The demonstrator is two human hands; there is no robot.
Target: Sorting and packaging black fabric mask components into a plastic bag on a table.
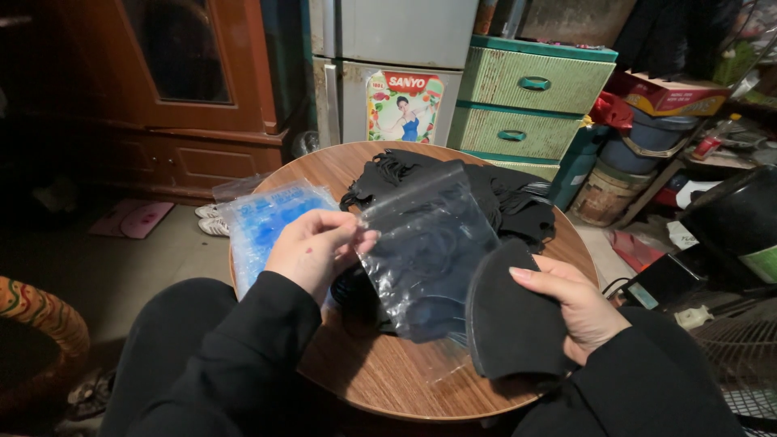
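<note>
Honestly, my left hand (312, 247) only pinches the clear bag (425, 251) by its edge while my right hand (571, 311) grips the black mask (506, 324), so the bag mouth may flop shut and snag it.

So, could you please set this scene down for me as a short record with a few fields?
left hand: left hand pinches the top edge of a clear plastic bag
right hand: right hand holds a black face mask at the bag's lower side
surface: round wooden table
behind the bag: pile of black masks
left of the bag: stack of bluish plastic bags
background: green drawer unit
</note>
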